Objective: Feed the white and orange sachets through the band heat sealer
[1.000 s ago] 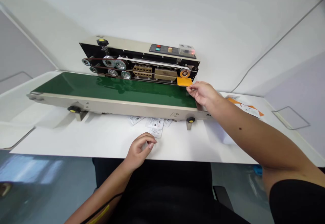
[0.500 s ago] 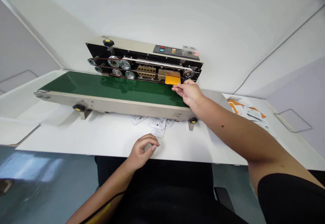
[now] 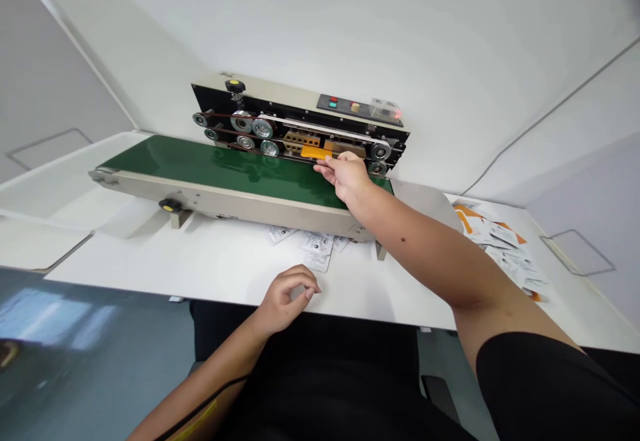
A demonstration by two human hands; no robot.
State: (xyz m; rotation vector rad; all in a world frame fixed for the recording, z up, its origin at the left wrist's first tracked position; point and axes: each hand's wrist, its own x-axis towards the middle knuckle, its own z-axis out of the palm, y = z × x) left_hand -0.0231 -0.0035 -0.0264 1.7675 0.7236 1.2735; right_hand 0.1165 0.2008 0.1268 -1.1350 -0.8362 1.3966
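Observation:
My right hand (image 3: 346, 176) pinches the near right edge of a small orange sachet (image 3: 316, 152) between thumb and fingers. The sachet lies nearly flat at the front of the band sealing machine (image 3: 300, 98), level with its brass heating blocks, above the green conveyor belt (image 3: 200, 164). Its far edge meets the machine's drive bands; how deep it sits there I cannot tell. My left hand (image 3: 289, 298) hangs over the table's front edge, fingers curled round to the thumb tip, with nothing seen in it. Several white printed sachets (image 3: 319, 244) lie close by, partly under the conveyor.
A pile of white and orange sachets (image 3: 505, 248) lies on the white table (image 3: 210, 264) at the right. To the left of the conveyor stands a translucent white bin (image 3: 45, 178). Black knobs (image 3: 170, 205) stick out from the conveyor's front side.
My right hand has moved left along the machine with the orange sachet, from the brass block on the right toward the drilled one. The left hand keeps its curled pose. The view has shifted slightly.

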